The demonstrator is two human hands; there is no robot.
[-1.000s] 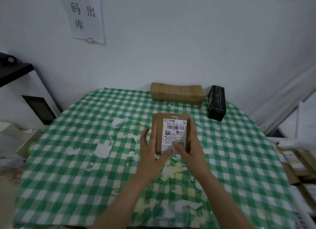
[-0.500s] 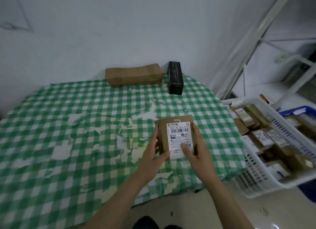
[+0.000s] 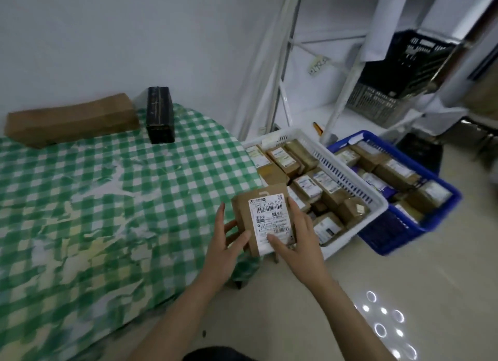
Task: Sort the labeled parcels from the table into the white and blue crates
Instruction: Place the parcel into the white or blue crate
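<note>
Both hands are on it, folks! The left hand point(image 3: 223, 249) grips the left edge of the brown parcel point(image 3: 265, 218), thumb on the front and fingers wrapped behind. The right hand point(image 3: 299, 242) clamps the other side, its thumb pressed on the lower part of the white shipping label point(image 3: 269, 220) and its fingers running up the right edge. The parcel is held in the air, label side up and tilted a little, over the near right corner of the table point(image 3: 107, 199) with its green-and-white checked cloth.

Just right of the parcel sits the white crate point(image 3: 347, 177), packed with brown labelled parcels. Right beside it, further right, is the blue crate point(image 3: 444, 185), also full of them.

Back on the table, at the far edge by the wall, a long brown box point(image 3: 72, 119) lies flat, and just right of it stands a black box point(image 3: 159, 115). Beyond the crates, a white shelf frame point(image 3: 283, 64) rises against the wall, with a black crate point(image 3: 404, 72) on it. Bright spots of light glint on the floor point(image 3: 404, 266) at near right.
</note>
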